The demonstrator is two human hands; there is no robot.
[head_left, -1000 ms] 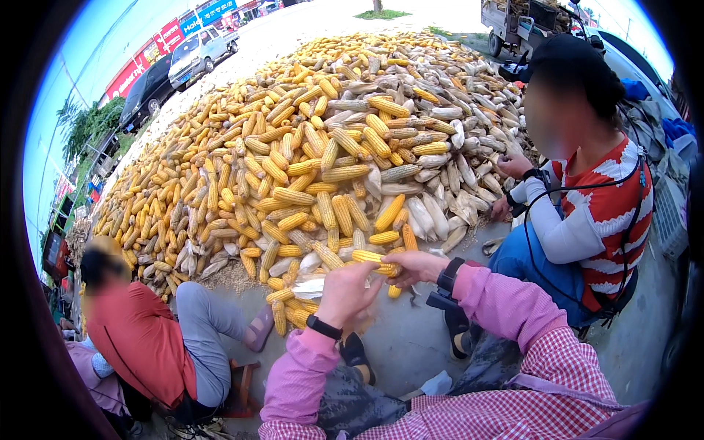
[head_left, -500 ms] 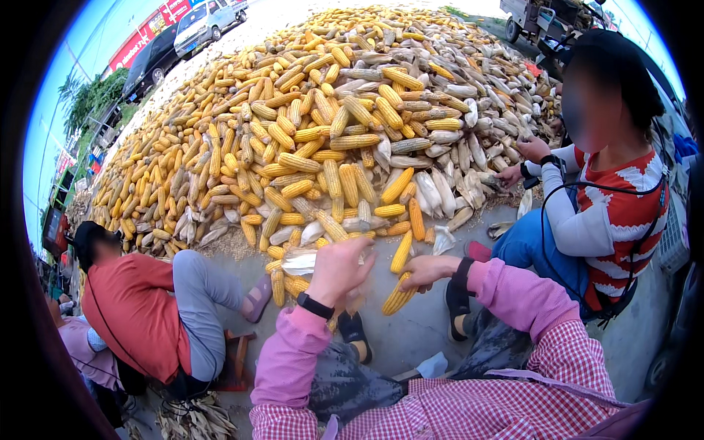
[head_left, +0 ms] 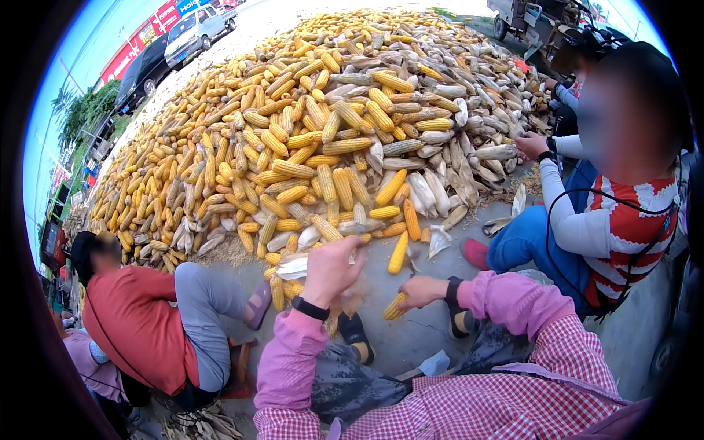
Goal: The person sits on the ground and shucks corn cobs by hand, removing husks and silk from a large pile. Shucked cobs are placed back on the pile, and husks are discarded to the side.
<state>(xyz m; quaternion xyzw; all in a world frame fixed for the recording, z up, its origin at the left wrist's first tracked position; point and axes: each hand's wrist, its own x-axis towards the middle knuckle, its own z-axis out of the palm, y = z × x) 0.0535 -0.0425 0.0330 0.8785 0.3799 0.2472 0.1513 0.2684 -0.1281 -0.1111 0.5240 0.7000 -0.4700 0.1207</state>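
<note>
In my right hand [head_left: 425, 291] is a yellow corn cob [head_left: 394, 307], gripped at one end, with its other end pointing left above the concrete. My left hand [head_left: 334, 270] is raised in front of the pile's near edge, its fingers bent, with a gap between thumb and forefinger. No cob shows in it. Pale blurred bits hang or fall just below it, too smeared to name. Beside its wrist lies a whitish husk [head_left: 292, 264] among several loose cobs. Another yellow cob [head_left: 398, 253] lies on the ground just beyond my right hand.
A large corn pile [head_left: 293, 147] spreads ahead, husked cobs left, husk-covered ears right. A person in red [head_left: 139, 315] sits at left; one in a striped top [head_left: 638, 213] sits at right. Stripped husks [head_left: 198, 425] lie lower left. Vehicles [head_left: 198, 33] stand far off.
My right hand has moved slightly right and down with the cob, which now shows less. My left hand stays nearly in place. The person at right has brought both hands together.
</note>
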